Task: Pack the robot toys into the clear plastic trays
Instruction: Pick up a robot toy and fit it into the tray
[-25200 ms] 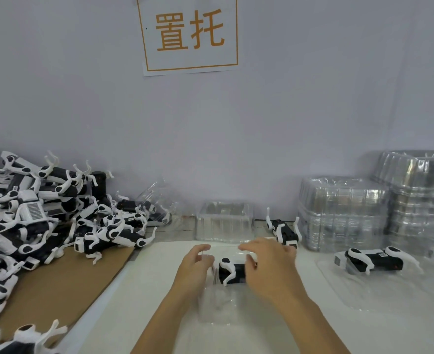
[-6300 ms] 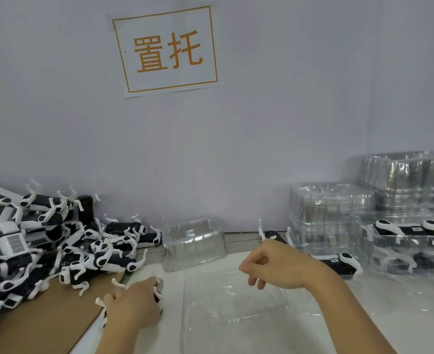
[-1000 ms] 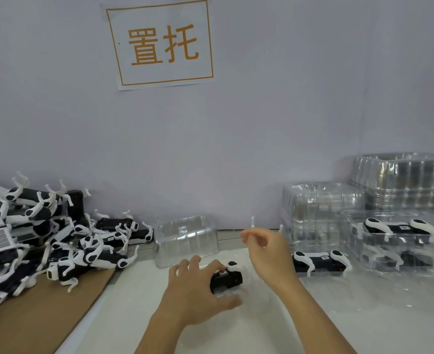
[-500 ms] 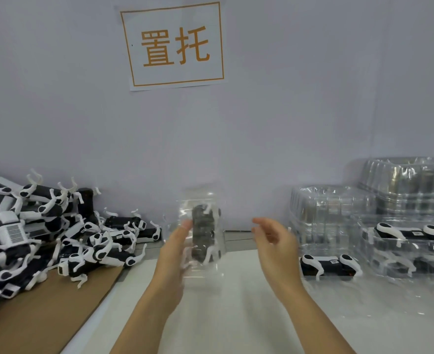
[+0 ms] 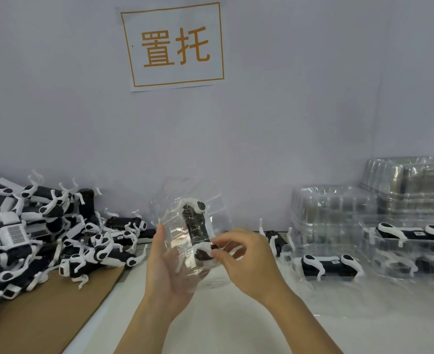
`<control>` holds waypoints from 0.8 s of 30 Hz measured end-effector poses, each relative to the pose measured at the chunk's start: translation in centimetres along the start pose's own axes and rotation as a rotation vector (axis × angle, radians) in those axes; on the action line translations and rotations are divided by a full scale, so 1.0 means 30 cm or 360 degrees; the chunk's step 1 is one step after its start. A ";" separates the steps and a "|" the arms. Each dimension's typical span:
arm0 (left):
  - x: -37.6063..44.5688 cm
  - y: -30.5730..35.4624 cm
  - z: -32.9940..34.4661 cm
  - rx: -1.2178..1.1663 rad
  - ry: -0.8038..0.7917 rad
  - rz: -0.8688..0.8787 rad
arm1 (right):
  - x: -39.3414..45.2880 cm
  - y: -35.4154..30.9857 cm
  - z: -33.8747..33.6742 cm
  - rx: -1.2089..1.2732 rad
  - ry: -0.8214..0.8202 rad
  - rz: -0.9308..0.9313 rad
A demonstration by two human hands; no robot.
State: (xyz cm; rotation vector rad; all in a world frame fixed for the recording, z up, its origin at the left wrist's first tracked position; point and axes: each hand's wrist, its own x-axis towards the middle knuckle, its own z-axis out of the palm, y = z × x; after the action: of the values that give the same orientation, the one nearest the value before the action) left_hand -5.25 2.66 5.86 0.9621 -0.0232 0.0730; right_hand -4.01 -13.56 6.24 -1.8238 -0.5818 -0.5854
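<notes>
Clear tray (image 5: pixel 182 241) rests upright in left hand (image 5: pixel 167 272); right hand (image 5: pixel 246 261) pinches toy (image 5: pixel 196 231); best press it fully into its pocket.

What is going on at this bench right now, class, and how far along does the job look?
A person is packing robot toys into clear plastic trays. The left hand holds a tray up on end with one black-and-white toy in it, and the right hand pinches its lower edge. Loose toys are piled on the left; packed trays and stacks of empty ones stand on the right.
</notes>
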 end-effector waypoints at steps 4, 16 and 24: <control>-0.007 0.000 0.012 0.0086 -0.0043 -0.0020 | 0.011 -0.016 -0.030 -0.0010 0.0110 -0.0061; -0.014 -0.015 0.025 0.0280 -0.0214 -0.0073 | 0.037 -0.047 -0.034 -0.0072 0.0550 -0.0175; 0.003 -0.007 0.050 0.1007 -0.0239 0.0451 | 0.053 -0.038 -0.088 0.0423 0.0394 0.0542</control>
State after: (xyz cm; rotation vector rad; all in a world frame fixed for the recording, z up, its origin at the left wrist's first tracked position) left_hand -5.13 1.31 6.54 1.5913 -0.2892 0.2809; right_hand -3.84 -15.53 8.84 -1.5256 -0.1654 -0.4673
